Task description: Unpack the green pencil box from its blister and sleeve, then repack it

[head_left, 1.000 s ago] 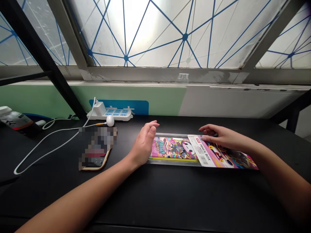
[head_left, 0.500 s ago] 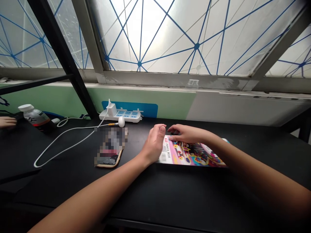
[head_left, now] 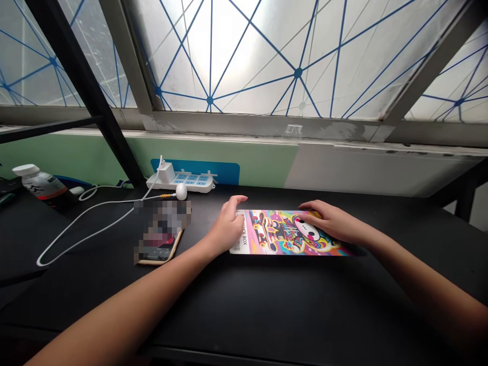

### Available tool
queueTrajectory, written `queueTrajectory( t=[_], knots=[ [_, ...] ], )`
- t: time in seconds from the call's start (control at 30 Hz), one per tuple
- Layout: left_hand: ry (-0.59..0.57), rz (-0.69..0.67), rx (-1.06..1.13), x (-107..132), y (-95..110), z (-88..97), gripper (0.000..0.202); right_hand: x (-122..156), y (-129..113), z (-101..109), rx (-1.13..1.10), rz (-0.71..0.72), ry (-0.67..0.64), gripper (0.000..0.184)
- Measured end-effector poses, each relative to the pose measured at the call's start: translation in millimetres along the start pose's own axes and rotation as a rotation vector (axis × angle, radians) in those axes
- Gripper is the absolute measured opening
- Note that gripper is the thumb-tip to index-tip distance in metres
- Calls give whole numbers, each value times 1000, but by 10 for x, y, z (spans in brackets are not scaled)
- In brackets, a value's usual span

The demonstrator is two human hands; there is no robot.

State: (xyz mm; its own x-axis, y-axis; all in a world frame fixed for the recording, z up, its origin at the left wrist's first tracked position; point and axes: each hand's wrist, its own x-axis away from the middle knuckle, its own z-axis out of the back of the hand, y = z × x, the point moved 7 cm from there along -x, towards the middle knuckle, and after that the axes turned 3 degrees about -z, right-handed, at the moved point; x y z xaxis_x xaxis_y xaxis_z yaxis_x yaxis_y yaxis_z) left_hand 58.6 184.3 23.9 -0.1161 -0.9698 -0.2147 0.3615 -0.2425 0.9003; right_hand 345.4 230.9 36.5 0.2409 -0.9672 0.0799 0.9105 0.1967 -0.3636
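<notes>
The pencil box [head_left: 280, 234] lies on the black surface [head_left: 267, 305] at twelve o'clock from me, its long side running from nine to three. Its card front faces up, pink and many-coloured, with a round white cartoon face towards the three o'clock end and partly covered lettering, ending in "BOX", at the nine o'clock end.

My left hand [head_left: 229, 223] is at that nine o'clock end, thumb by the card and forefinger reaching past the far corner; I can't tell whether it actually grips. My right hand [head_left: 333, 221] rests over the box at about two o'clock from its centre, thumb on the card, fingers along the far edge. Whether those fingers close on it I can't tell either.

At nine o'clock from the box, well apart, is a phone [head_left: 160, 251], its screen blurred out. A white power strip [head_left: 190, 179] sits at ten o'clock against the wall, and a white-capped bottle [head_left: 43, 187] leans between nine and ten, beyond the looped white cable [head_left: 86, 206].
</notes>
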Motion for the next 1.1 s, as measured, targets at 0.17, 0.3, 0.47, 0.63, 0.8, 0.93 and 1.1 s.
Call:
queueTrajectory(
  t=[0.17,0.3,0.47,0.63,0.8,0.93,1.1],
  knots=[
    [-28,-39,-93,-2,35,-5,39,108,440,29,-251,-77,81,56],
    [-128,-124,-319,16,148,-13,30,158,187,-102,-356,-48,27,47],
    [-230,-141,-566,43,218,-17,40,203,110,-89,-337,-84,51,46],
    [-145,-157,-699,-24,179,90,47,189,171,-48,-326,-91,8,50],
    [-120,-118,-763,-89,99,202,51,193,213,-27,-430,-87,-98,53],
    [-40,-111,-386,-121,85,202,47,247,191,-45,-617,-65,-301,56],
    [106,37,231,-126,-90,132,43,252,234,-31,-620,-110,-309,54]
  ],
)
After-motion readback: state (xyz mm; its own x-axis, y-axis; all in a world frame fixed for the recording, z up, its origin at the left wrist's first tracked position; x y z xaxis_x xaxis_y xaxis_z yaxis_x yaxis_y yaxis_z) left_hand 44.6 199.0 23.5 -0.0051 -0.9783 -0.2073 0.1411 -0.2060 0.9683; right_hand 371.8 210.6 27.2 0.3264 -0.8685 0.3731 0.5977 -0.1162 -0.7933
